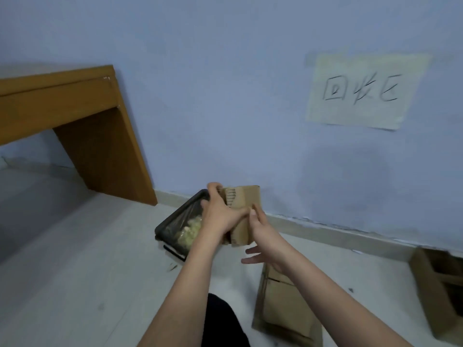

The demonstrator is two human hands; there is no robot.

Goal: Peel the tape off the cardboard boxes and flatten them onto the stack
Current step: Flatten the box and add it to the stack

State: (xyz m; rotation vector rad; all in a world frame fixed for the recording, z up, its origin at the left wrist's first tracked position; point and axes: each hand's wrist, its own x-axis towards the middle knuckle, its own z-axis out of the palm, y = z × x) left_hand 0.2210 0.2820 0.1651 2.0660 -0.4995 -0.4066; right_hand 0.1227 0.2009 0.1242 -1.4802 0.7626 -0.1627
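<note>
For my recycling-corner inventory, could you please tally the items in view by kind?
Brown cardboard pieces: 3 (small brown cardboard box in both hands, flattened brown cardboard stack on the floor, open brown cardboard box at right)
Black plastic bin lined with clear film: 1
Wooden desk: 1
Handwritten paper sign on the wall: 1
Total: 6

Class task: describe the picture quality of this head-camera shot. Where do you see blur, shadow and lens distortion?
Head view: soft, even, bluish light; faint shadow on the wall; the hands, left hand and right hand, and cardboard box slightly motion-blurred; wide-angle bending tilts the desk and paper sign.
</note>
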